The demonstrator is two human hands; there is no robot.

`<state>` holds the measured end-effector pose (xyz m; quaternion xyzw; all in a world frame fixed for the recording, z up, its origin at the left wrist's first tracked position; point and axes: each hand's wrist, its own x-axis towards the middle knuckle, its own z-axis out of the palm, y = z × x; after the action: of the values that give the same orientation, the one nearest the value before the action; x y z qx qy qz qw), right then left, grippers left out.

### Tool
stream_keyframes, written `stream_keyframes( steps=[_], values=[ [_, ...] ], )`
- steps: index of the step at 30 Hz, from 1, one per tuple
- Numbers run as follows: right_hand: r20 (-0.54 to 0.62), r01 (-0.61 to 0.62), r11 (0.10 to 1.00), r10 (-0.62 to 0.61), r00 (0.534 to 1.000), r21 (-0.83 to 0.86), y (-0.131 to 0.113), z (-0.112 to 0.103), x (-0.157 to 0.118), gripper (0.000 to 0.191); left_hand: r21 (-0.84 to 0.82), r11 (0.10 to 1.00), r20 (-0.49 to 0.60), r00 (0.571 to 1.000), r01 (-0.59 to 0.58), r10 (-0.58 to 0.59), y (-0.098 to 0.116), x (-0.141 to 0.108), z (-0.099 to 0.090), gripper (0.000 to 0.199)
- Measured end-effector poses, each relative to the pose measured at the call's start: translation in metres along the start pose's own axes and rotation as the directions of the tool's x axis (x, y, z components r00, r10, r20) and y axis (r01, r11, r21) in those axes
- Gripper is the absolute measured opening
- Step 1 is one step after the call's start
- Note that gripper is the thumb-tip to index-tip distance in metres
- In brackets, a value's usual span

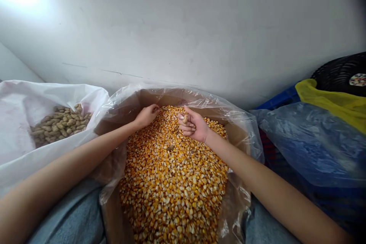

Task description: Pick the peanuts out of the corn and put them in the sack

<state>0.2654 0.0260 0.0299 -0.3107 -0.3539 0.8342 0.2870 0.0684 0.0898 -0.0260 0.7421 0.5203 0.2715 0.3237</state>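
Observation:
Dried corn kernels (177, 183) fill a cardboard box lined with a clear plastic bag (243, 126). Over the far part of the corn, my right hand (197, 126) is turned palm inward, its fingers curled around an unshelled peanut (185, 119). My left hand (147, 116) is at the far left of the heap, fingertips pinched together close to the kernels; whatever they hold is too small or hidden to name. A small dark brown lump (170, 147) lies on the corn below my right hand.
To the left stands a white sack (14, 118) with unshelled peanuts (63, 124) inside. At right are a blue crate (278, 98), a clear plastic bag (311, 141), a yellow cloth or bag (331, 101) and a black round slatted object (340, 72). A pale wall (183, 30) rises behind the box.

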Motion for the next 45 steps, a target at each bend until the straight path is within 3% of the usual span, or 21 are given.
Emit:
stream_keyframes(
  steps=[3,5,7,9,10,12,14,15,17,20,23,25,26,28,30,32,34,36,38,41,45],
  values=[
    [0.034,-0.040,0.999,0.039,0.999,0.035,0.000,0.000,-0.001,0.041,0.188,0.980,0.056,0.997,-0.062,0.053,0.006,0.020,0.006,0.029],
    [0.078,-0.055,0.998,0.052,0.996,0.037,0.001,0.001,-0.001,0.039,0.190,0.980,0.061,0.997,-0.056,0.045,0.009,0.027,0.009,0.026],
    [0.114,-0.051,0.998,0.048,0.992,0.029,0.002,0.003,0.000,0.032,0.036,0.999,0.025,0.999,-0.024,0.023,0.011,0.027,0.010,0.026],
    [0.123,-0.036,0.999,0.036,0.992,0.000,0.001,0.005,0.000,0.023,-0.275,0.960,0.028,0.999,0.049,-0.043,0.013,0.021,0.006,0.026],
    [0.121,-0.032,0.999,0.036,0.992,-0.028,0.000,0.006,0.000,0.021,-0.455,0.884,0.074,0.994,0.104,-0.078,0.015,0.016,0.003,0.024],
    [0.110,-0.047,0.990,0.062,0.992,-0.133,0.000,0.008,0.000,0.026,-0.749,0.619,0.224,0.970,0.236,-0.099,0.017,0.007,-0.007,0.018],
    [0.068,-0.086,0.937,0.116,0.991,-0.339,0.002,0.010,-0.001,0.034,-0.887,0.330,0.327,0.944,0.324,-0.049,0.018,0.001,-0.019,0.012],
    [0.027,-0.099,0.871,0.127,0.992,-0.481,0.004,0.011,-0.001,0.036,-0.912,0.224,0.348,0.937,0.344,-0.022,0.018,-0.001,-0.024,0.011],
    [-0.038,-0.088,0.634,0.092,0.995,-0.768,0.011,0.012,-0.001,0.032,-0.924,0.102,0.371,0.928,0.368,0.015,0.017,-0.002,-0.031,0.014],
    [-0.008,-0.020,0.228,0.051,0.999,-0.973,0.021,0.011,-0.001,0.027,-0.901,0.058,0.431,0.902,0.430,0.010,0.015,-0.001,-0.031,0.021],
    [0.028,0.019,0.093,0.089,0.996,-0.995,0.025,0.010,0.000,0.025,-0.873,0.030,0.483,0.871,0.487,-0.084,0.012,0.001,-0.024,0.027],
    [0.040,0.027,0.145,0.090,0.995,-0.989,0.025,0.009,0.000,0.020,-0.852,0.007,0.517,0.843,0.524,-0.146,0.012,0.002,-0.021,0.024],
    [0.037,0.019,0.221,0.079,0.996,-0.975,0.023,0.009,0.000,0.018,-0.842,-0.002,0.532,0.830,0.539,-0.171,0.013,0.001,-0.021,0.021],
    [-0.002,-0.019,0.499,0.033,0.999,-0.867,0.018,0.006,0.001,0.017,-0.837,-0.011,0.536,0.817,0.547,-0.213,0.017,0.001,-0.022,0.018],
    [-0.084,-0.032,0.830,-0.018,0.996,-0.557,0.012,0.003,0.003,0.017,-0.861,-0.006,0.495,0.836,0.508,-0.235,0.026,-0.001,-0.023,0.017],
    [-0.183,-0.043,0.989,0.017,0.983,-0.143,0.008,0.001,0.005,0.016,-0.899,0.025,0.421,0.878,0.438,-0.228,0.040,-0.003,-0.022,0.016],
    [-0.225,-0.103,0.983,0.136,0.965,0.152,0.007,0.002,0.007,0.018,-0.932,0.095,0.326,0.924,0.349,-0.198,0.057,-0.006,-0.019,0.016],
    [-0.168,-0.186,0.941,0.239,0.956,0.283,0.009,0.007,0.009,0.023,-0.938,0.218,0.239,0.960,0.267,-0.147,0.076,-0.012,-0.013,0.017],
    [-0.054,-0.235,0.918,0.266,0.963,0.319,0.014,0.013,0.011,0.028,-0.901,0.385,0.194,0.980,0.199,-0.052,0.092,-0.020,-0.007,0.019],
    [0.032,-0.225,0.912,0.228,0.973,0.343,0.018,0.020,0.012,0.030,-0.769,0.630,0.231,0.966,0.107,0.118,0.108,-0.034,-0.004,0.021],
    [-0.029,-0.144,0.912,0.167,0.986,0.384,0.013,0.019,0.011,0.026,-0.666,0.744,0.167,0.959,-0.062,0.229,0.108,-0.038,-0.012,0.020]
  ],
)
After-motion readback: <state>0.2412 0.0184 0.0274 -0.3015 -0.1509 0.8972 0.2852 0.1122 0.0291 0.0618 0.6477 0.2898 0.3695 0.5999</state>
